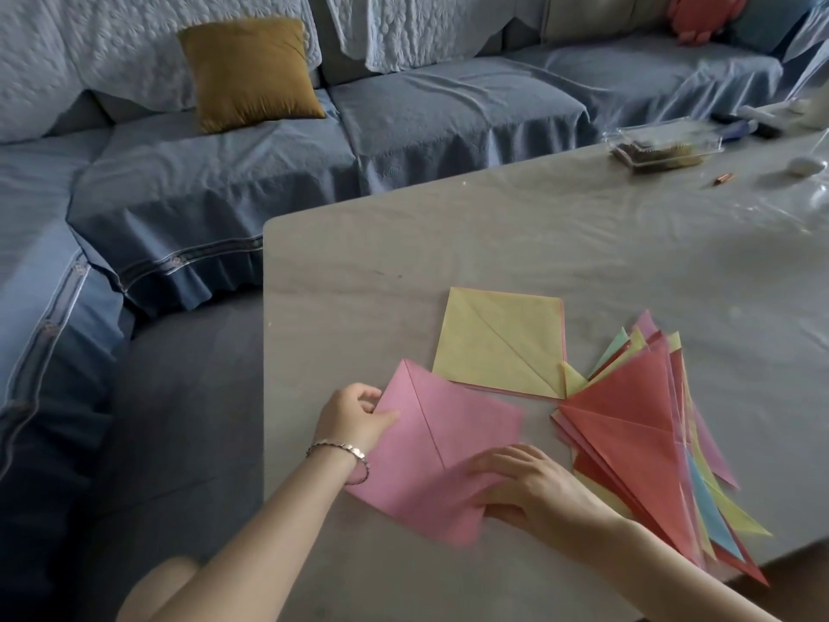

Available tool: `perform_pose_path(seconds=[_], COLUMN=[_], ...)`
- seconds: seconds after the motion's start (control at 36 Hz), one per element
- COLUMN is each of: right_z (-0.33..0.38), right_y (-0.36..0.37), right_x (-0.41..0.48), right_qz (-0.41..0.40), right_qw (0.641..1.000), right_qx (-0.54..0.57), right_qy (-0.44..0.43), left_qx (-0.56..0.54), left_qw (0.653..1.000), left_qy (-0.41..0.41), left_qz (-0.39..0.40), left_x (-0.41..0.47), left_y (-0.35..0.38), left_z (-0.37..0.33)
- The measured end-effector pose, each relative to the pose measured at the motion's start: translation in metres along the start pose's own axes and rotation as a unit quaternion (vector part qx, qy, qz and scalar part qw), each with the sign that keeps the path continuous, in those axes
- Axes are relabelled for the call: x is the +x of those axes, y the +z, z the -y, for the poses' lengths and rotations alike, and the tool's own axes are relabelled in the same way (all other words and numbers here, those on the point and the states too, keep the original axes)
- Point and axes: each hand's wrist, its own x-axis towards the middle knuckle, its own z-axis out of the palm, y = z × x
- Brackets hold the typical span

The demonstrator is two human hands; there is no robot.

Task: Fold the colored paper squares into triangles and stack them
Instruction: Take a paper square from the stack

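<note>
A pink paper square with a diagonal crease lies on the grey table, near its front left. My left hand pinches the sheet's left corner. My right hand grips its lower right edge, thumb under the paper. Behind it sits a stack of unfolded squares with a creased yellow sheet on top. To the right lies a fanned pile of folded triangles in several colours, a red one on top.
The table's left edge borders a blue sofa with a mustard cushion. At the far right of the table stand a clear plastic box, a small copper-coloured object and other small items.
</note>
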Motion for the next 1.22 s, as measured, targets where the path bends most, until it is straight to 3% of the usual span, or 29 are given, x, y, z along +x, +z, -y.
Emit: perform_pose_path(seconds=[0.17, 0.25, 0.36, 0.58, 0.72, 1.06, 1.22], right_z=[0.003, 0.005, 0.010, 0.028, 0.031, 0.043, 0.050], right_y=[-0.007, -0.018, -0.040, -0.074, -0.077, -0.085, -0.090], right_x=[0.002, 0.010, 0.026, 0.042, 0.042, 0.040, 0.039], right_qz=[-0.041, -0.095, -0.171, -0.180, -0.214, -0.271, -0.278], right_qw=[0.996, 0.984, 0.956, 0.917, 0.878, 0.821, 0.806], right_qx=[0.078, 0.123, 0.184, 0.291, 0.350, 0.394, 0.407], right_qy=[0.033, 0.088, 0.150, 0.206, 0.246, 0.312, 0.327], left_qx=[-0.024, -0.046, -0.089, -0.138, -0.153, -0.113, -0.100], left_qw=[0.989, 0.978, 0.969, 0.968, 0.965, 0.906, 0.895], left_qy=[0.107, 0.169, 0.207, 0.211, 0.213, 0.389, 0.396], left_qz=[-0.096, -0.112, -0.104, -0.013, 0.001, -0.123, -0.178], left_x=[-0.009, -0.018, -0.030, -0.052, -0.061, -0.080, -0.080], left_y=[0.011, 0.007, -0.001, -0.017, -0.017, -0.004, 0.000], left_z=[-0.017, -0.019, -0.021, -0.028, -0.035, -0.048, -0.051])
